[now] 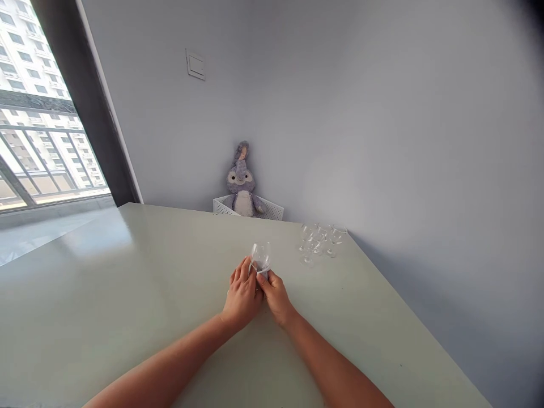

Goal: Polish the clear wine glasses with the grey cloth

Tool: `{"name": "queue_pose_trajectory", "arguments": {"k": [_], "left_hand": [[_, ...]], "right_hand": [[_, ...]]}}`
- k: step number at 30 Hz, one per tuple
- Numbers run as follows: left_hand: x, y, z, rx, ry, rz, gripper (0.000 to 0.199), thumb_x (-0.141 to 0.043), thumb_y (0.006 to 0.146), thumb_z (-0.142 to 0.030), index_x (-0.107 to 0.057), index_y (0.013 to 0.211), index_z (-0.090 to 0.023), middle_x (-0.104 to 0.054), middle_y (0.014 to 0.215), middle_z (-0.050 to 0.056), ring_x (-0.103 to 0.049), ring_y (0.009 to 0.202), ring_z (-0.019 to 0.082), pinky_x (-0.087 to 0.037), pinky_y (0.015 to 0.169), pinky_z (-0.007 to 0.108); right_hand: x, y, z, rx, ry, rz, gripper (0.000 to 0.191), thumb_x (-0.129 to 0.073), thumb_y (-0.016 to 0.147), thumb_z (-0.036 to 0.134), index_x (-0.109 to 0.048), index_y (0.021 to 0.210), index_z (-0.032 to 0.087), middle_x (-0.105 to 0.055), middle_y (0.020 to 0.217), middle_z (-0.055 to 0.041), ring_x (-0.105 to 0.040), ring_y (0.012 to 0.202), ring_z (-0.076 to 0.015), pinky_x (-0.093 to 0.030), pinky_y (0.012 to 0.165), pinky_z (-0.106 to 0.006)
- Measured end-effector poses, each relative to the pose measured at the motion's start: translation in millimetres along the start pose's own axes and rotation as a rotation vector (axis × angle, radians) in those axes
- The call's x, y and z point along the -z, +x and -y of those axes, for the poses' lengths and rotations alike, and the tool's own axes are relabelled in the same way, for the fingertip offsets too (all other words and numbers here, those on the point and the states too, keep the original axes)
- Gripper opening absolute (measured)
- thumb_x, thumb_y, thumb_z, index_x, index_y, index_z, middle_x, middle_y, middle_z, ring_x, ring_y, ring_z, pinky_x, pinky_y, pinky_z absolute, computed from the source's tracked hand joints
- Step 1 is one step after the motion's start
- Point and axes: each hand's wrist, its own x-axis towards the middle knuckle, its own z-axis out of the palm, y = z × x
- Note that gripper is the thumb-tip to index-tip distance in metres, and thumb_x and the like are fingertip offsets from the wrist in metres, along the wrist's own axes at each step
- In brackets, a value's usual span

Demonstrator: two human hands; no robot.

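Note:
A small clear stemmed glass point(260, 255) stands upright between my hands near the middle of the pale green table point(170, 306). My left hand point(243, 294) is at its left side, fingers bent and close to the bowl and stem; whether they grip it is hard to make out. On the right, my right hand point(276, 293) has its thumb and fingers closed on the lower part of the glass, just below the bowl. The base is hidden by both hands.
Several clear stemmed glasses point(315, 241) stand together near the table's back right corner. Behind the back edge, a grey plush rabbit point(243, 203) sits in a white perforated basket point(274, 211). Walls rise behind and to the right; a window is at the left.

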Motion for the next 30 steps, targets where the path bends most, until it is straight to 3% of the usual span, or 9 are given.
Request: {"name": "queue_pose_trajectory", "arguments": {"k": [2, 5, 9, 12, 15, 20, 26, 28, 30], "left_hand": [[6.6, 6, 7, 0.107, -0.282, 0.176, 0.048, -0.054, 0.076, -0.027, -0.044, 0.123, -0.02, -0.037, 0.135, 0.012, -0.034, 0.123, 0.03, -0.031, 0.097, 0.047], [18.7, 15, 16, 0.336, -0.818, 0.439, 0.052, -0.052, 0.078, -0.044, -0.044, 0.124, -0.019, -0.049, 0.125, 0.012, -0.048, 0.111, 0.027, -0.043, 0.086, 0.037], [27.6, 20, 18, 0.481, -1.296, 0.547, 0.064, -0.062, 0.071, -0.042, -0.037, 0.126, -0.022, -0.048, 0.126, 0.012, -0.052, 0.107, 0.024, -0.045, 0.082, 0.034], [26.9, 19, 14, 0.517, -1.365, 0.496, 0.062, -0.068, 0.065, -0.035, -0.039, 0.118, -0.023, -0.05, 0.123, 0.011, -0.055, 0.101, 0.022, -0.045, 0.079, 0.032], [24.0, 18, 11, 0.558, -1.269, 0.361, 0.054, -0.07, 0.064, -0.034, -0.042, 0.108, -0.019, -0.057, 0.113, 0.011, -0.058, 0.093, 0.02, -0.044, 0.074, 0.031], [19.0, 18, 7, 0.636, -1.14, 0.133, 0.05, -0.071, 0.062, -0.035, -0.047, 0.101, -0.016, -0.061, 0.099, 0.01, -0.058, 0.08, 0.016, -0.042, 0.069, 0.028], [18.3, 21, 16, 0.782, -1.198, -0.028, 0.055, -0.071, 0.061, -0.039, -0.041, 0.102, -0.018, -0.063, 0.081, 0.004, -0.048, 0.052, 0.005, -0.041, 0.056, 0.023], [20.1, 23, 24, 0.852, -1.207, -0.099, 0.05, -0.07, 0.062, -0.041, -0.044, 0.097, -0.017, -0.063, 0.079, 0.004, -0.048, 0.052, 0.005, -0.042, 0.056, 0.022], [22.0, 25, 31, 0.897, -1.235, -0.071, 0.043, -0.069, 0.063, -0.044, -0.048, 0.087, -0.015, -0.061, 0.073, 0.003, -0.049, 0.05, 0.006, -0.042, 0.053, 0.022]], "right_hand": [[8, 4, -1, -0.103, 0.098, 0.002, 0.035, -0.064, 0.07, 0.045, -0.06, 0.092, 0.018, -0.062, 0.079, -0.0021, -0.056, 0.07, -0.0154, -0.045, 0.062, -0.027], [16, 6, 0, -0.258, 0.27, 0.117, 0.03, -0.067, 0.068, 0.043, -0.061, 0.08, 0.015, -0.057, 0.065, 0.0003, -0.051, 0.056, -0.011, -0.043, 0.054, -0.025], [17, 2, 2, -0.38, 0.362, 0.251, 0.03, -0.068, 0.067, 0.042, -0.062, 0.073, 0.014, -0.056, 0.062, -0.0009, -0.05, 0.052, -0.01, -0.039, 0.048, -0.021], [16, 1, 5, -0.394, 0.291, 0.259, 0.031, -0.068, 0.067, 0.043, -0.063, 0.077, 0.014, -0.057, 0.066, -0.0017, -0.052, 0.054, -0.0112, -0.041, 0.049, -0.023], [18, 2, 11, -0.338, 0.097, 0.23, 0.034, -0.068, 0.065, 0.044, -0.063, 0.083, 0.015, -0.058, 0.067, -0.0008, -0.052, 0.056, -0.0122, -0.042, 0.053, -0.026], [18, 4, 15, -0.027, -0.377, 0.107, 0.028, -0.06, 0.073, 0.039, -0.064, 0.093, 0.019, -0.06, 0.074, 0.0001, -0.052, 0.07, -0.0148, -0.041, 0.065, -0.026], [18, -3, 16, 0.201, -0.747, -0.205, 0.033, -0.039, 0.086, 0.043, -0.061, 0.088, 0.018, -0.057, 0.068, -0.0012, -0.047, 0.061, -0.0148, -0.038, 0.058, -0.025], [15, -8, 19, 0.354, -0.866, -0.138, 0.037, -0.029, 0.09, 0.04, -0.06, 0.093, 0.019, -0.059, 0.077, -0.0044, -0.05, 0.068, -0.0166, -0.04, 0.063, -0.027], [10, -12, 20, 0.541, -1.036, 0.07, 0.035, -0.029, 0.091, 0.034, -0.059, 0.103, 0.022, -0.058, 0.099, -0.0076, -0.052, 0.084, -0.0193, -0.041, 0.073, -0.03]]}}
